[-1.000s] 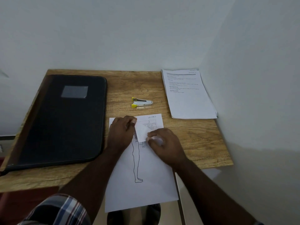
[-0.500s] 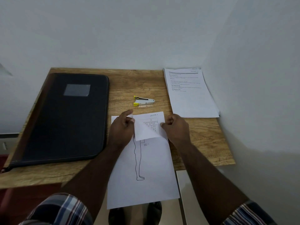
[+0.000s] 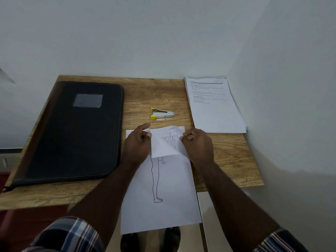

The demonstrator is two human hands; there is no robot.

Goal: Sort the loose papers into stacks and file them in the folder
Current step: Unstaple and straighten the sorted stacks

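Head view, left hand (image 3: 137,145): reaches in from the lower left, forearm slanting up over the near bench edge; back of hand up, fingers curled, thumb stretched toward the far side; grip pinching the left edge of the folded-over flap of the sheet (image 3: 160,193).
Head view, right hand (image 3: 199,144): comes in from the lower right, forearm angled inward; knuckles up, fingers curled into a loose fist, grip pinching the right edge of the same sheet beside the printed table.
Head view, sheet: white, with a line drawing of a standing leg and "90" printed; lies on the near middle of the bench, near end hanging over the edge; far end turned back so a flap with a small table shows between the two hands.
Head view, paper stack (image 3: 214,104): far right corner of the bench, against the wall, top page with printed lines; well apart from the hands.
Head view, folder (image 3: 72,130): black, closed, flat on the left part of the bench, a grey label patch near its far end; just beside the left hand, not touching.
Head view, stapler (image 3: 161,113): small, silver with yellow ends, lying on its side between folder and paper stack, just beyond the sheet.
Head view, bench (image 3: 231,160): wood grain, set into a corner of white walls.
Head view, sleeves: plaid, at the bottom corners.
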